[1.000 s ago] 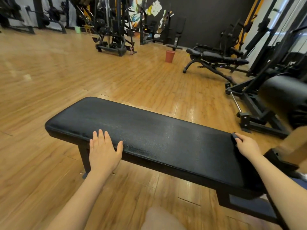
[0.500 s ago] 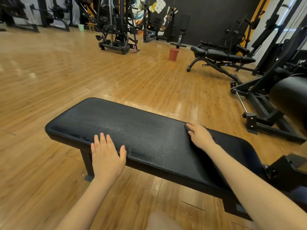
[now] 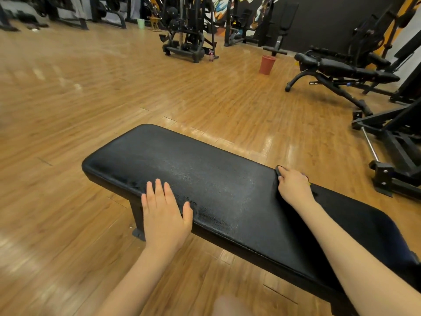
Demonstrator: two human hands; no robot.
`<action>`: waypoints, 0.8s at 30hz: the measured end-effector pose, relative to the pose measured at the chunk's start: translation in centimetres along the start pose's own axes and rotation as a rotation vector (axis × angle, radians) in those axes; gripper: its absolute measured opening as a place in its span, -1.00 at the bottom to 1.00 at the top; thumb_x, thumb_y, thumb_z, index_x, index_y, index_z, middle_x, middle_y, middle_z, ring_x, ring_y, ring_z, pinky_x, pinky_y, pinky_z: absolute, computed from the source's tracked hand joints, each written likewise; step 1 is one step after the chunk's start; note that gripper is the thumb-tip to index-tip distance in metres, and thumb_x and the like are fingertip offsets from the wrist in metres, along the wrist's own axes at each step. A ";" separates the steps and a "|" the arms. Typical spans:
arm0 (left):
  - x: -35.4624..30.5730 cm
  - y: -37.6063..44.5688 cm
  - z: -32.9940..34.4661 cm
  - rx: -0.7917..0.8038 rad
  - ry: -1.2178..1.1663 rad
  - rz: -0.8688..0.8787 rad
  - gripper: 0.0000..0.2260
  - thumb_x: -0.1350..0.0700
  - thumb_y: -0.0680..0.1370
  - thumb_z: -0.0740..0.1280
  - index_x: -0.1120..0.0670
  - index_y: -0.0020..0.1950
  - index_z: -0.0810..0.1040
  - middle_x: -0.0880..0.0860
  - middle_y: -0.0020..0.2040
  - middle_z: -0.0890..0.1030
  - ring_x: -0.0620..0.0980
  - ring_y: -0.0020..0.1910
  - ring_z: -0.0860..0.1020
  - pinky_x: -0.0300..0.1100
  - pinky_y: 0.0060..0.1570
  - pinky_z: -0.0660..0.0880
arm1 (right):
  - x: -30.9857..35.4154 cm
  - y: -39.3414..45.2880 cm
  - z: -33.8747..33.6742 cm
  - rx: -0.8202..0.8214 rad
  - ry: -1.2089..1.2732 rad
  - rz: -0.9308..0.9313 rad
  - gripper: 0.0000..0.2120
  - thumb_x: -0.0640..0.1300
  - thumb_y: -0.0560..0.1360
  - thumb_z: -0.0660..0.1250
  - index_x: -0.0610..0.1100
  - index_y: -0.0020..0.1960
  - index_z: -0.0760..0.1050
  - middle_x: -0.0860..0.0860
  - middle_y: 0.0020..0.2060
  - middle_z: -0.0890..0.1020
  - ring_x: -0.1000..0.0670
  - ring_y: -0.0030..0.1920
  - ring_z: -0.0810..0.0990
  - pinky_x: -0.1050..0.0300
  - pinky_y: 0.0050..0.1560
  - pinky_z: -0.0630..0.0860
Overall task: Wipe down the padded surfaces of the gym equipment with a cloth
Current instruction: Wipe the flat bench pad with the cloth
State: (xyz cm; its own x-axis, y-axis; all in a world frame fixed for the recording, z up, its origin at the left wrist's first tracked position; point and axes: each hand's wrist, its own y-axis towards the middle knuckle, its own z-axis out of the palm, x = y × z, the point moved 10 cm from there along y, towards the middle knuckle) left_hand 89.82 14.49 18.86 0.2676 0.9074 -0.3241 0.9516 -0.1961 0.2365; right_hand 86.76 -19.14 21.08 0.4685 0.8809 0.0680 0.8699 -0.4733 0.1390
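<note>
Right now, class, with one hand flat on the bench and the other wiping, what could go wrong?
1. The cloth is almost hidden under the right hand, so strokes may miss the bench pad edges.
2. The left hand covers a near-edge patch, which may stay unwiped.

Dark cloth (image 3: 278, 171), apparently bunched, on black bench pad (image 3: 218, 192)

wood plank floor (image 3: 95, 92) seen across the frame | red bin (image 3: 267, 64) stood at 1 o'clock | small green bin (image 3: 141, 23) placed at 11 o'clock | black weight rack (image 3: 189, 28) set at 12 o'clock | painted mural wall (image 3: 255, 5) seen behind it
</note>
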 end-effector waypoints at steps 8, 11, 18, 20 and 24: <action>0.1 0.2 0.1 -0.033 0.024 0.000 -0.38 -0.11 0.48 0.04 0.32 0.32 0.44 0.30 0.34 0.43 0.30 0.37 0.35 0.20 0.31 0.17 | 15.9 4.5 1.3 0.033 0.127 -0.355 -0.69 -0.25 0.59 0.06 -0.24 0.30 0.36 -0.16 0.19 0.48 -0.20 0.17 0.42 -0.04 0.23 0.26; 0.0 0.2 0.2 -0.058 0.019 0.001 -0.40 -0.09 0.47 0.07 0.32 0.31 0.45 0.29 0.33 0.45 0.30 0.36 0.36 0.21 0.30 0.15 | 20.9 6.1 1.8 0.070 0.156 -0.476 -0.66 -0.26 0.60 0.04 -0.27 0.35 0.33 -0.15 0.30 0.43 -0.19 0.26 0.37 -0.01 0.28 0.25; 0.2 0.1 0.5 -0.088 -0.051 0.003 -0.40 -0.06 0.46 0.11 0.31 0.36 0.40 0.27 0.39 0.37 0.28 0.43 0.25 0.07 0.40 -0.03 | 30.7 10.2 3.5 0.171 0.150 -0.733 -0.59 -0.22 0.62 0.04 -0.17 0.46 0.22 -0.09 0.41 0.32 -0.15 0.35 0.31 0.01 0.29 0.31; 0.1 0.1 0.5 -0.095 -0.058 0.003 -0.40 -0.06 0.46 0.11 0.30 0.38 0.38 0.26 0.41 0.35 0.23 0.45 0.18 0.05 0.41 -0.06 | 33.2 11.3 4.1 0.192 0.151 -0.775 -0.59 -0.22 0.62 0.03 -0.16 0.46 0.20 -0.08 0.42 0.31 -0.15 0.36 0.31 0.01 0.28 0.32; 0.1 0.0 0.4 -0.114 -0.066 0.004 -0.40 -0.05 0.45 0.13 0.28 0.40 0.36 0.23 0.43 0.32 0.18 0.46 0.12 0.01 0.44 -0.12 | 37.2 12.9 4.7 0.252 0.219 -0.848 -0.60 -0.18 0.63 0.03 -0.10 0.46 0.22 -0.04 0.45 0.27 -0.10 0.42 0.25 0.02 0.37 0.25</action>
State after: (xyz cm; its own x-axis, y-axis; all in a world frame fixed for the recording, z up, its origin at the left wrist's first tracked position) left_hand 89.94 14.38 18.45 0.2844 0.8797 -0.3812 0.9282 -0.1532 0.3390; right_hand 116.15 7.44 20.72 -0.3608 0.9036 0.2309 0.9295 0.3687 0.0099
